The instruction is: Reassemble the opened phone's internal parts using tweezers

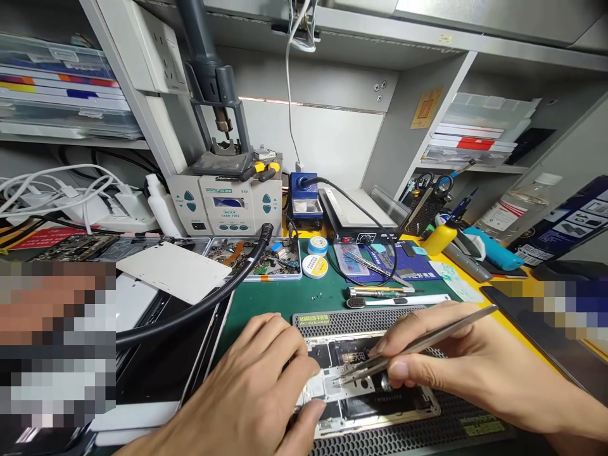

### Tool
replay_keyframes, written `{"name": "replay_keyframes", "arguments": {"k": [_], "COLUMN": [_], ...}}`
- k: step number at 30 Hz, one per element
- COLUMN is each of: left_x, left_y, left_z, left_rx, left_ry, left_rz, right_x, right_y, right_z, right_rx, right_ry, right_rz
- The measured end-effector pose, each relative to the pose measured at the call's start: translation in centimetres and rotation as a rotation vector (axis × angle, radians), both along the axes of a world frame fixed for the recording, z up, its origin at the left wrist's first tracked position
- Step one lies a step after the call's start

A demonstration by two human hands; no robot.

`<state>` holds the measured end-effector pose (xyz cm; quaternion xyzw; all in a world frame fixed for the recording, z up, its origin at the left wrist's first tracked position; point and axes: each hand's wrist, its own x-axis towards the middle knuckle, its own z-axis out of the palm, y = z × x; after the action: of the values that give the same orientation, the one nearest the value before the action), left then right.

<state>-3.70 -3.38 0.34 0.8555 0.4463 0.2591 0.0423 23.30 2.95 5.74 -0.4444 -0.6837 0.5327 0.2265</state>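
An opened phone [384,405] lies on the grey anti-slip pad [370,443], with its black battery and inner parts showing. Along its middle runs a silver metal plate [354,385]. My left hand [266,373] is closed over the phone's left end, thumb and forefinger on either side of a pale part there. What lies under the left fingers is partly hidden. Metal tweezers [441,337] are pinched in my right hand [456,361]. Their tips point left and down onto the plate, near the left fingertips; whether they grip anything is too small to tell.
Behind the pad lie a black-bristled brush [399,301] and screwdrivers [380,292]. A thick black hose [209,297] crosses the left side from the hot-air station [228,202]. Round tins [315,266], a parts tray [256,277] and a heating plate [361,212] stand farther back.
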Motion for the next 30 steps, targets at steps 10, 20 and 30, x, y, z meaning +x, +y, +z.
{"name": "replay_keyframes", "arguments": {"k": [10,20,30], "left_x": [0.2,0.4,0.7], "left_y": [-1.1,-0.5,0.0], "left_z": [0.6,1.3,1.5], "left_rx": [0.020,0.053,0.094], "left_ry": [-0.019,0.019,0.011], "left_rz": [0.031,0.016,-0.013], "right_x": [0.0,-0.3,-0.9], "right_y": [0.3,-0.2,2.2], "right_z": [0.2,0.3,-1.5], "right_rx": [0.015,0.014,0.286], "right_ry": [-0.005,-0.020,0.056], "right_rz": [0.029,0.010,-0.246]}}
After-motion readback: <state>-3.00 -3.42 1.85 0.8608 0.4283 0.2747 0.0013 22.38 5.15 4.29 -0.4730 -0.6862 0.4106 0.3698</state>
